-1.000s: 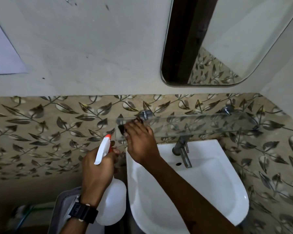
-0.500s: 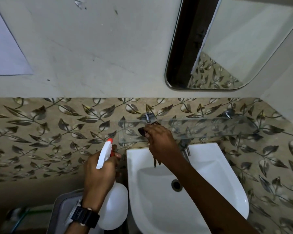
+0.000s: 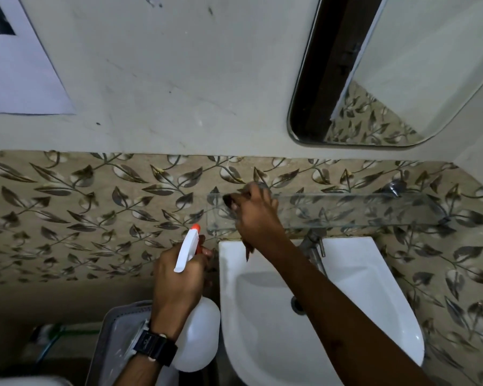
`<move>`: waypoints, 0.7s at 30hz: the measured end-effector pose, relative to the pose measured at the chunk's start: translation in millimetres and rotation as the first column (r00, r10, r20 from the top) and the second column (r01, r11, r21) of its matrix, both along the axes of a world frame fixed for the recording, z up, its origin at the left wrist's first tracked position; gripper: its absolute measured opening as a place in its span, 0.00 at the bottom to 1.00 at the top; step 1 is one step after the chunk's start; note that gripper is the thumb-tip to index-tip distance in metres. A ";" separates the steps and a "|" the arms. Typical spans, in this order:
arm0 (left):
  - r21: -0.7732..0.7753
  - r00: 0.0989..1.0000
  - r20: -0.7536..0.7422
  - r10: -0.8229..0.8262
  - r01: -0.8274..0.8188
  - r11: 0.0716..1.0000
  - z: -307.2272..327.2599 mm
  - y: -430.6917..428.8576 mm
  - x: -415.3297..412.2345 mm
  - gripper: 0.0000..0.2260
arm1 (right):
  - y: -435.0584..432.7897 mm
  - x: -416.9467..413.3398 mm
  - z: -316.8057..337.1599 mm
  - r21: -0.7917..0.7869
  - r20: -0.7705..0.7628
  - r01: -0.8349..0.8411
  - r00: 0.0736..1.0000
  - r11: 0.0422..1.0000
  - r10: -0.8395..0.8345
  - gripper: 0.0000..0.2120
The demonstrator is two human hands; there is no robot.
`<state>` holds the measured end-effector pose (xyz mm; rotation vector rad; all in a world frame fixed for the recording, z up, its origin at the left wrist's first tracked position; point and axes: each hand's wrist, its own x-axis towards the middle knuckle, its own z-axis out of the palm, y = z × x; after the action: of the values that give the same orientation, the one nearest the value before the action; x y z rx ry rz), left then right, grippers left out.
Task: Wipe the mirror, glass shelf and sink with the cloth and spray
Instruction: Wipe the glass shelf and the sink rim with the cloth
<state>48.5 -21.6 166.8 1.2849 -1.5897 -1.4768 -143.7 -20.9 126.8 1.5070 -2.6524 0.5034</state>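
My right hand (image 3: pixel 255 214) presses a dark brown cloth (image 3: pixel 230 200) onto the left part of the clear glass shelf (image 3: pixel 346 210), which is fixed to the leaf-patterned tiles above the white sink (image 3: pixel 374 296). A corner of the cloth hangs below my wrist. My left hand (image 3: pixel 179 285), with a black watch on its wrist, grips the white spray bottle (image 3: pixel 200 335) by its neck, left of the sink; the orange-tipped nozzle points up at the wall. The mirror (image 3: pixel 402 68) hangs at the upper right.
A metal tap (image 3: pixel 314 246) sticks out under the shelf over the sink. The sink's drain (image 3: pixel 297 305) shows beside my forearm. A grey bin lid (image 3: pixel 117 338) lies below left. A white paper sheet (image 3: pixel 17 71) is on the wall at upper left.
My right hand with the cloth slid right along the shelf, then back a little to the left. The left hand and bottle kept still.
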 end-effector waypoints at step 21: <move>0.041 0.998 -0.008 0.056 -0.056 0.998 -14.3 -16.6 9.9 0.24 | 81.3 -15.7 -32.7 -0.009 -0.077 -0.241 0.968 0.970 0.240 0.50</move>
<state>58.5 -38.2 152.5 1.3325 -1.5128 -1.4857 -159.4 60.3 94.1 1.8153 -2.4151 0.4712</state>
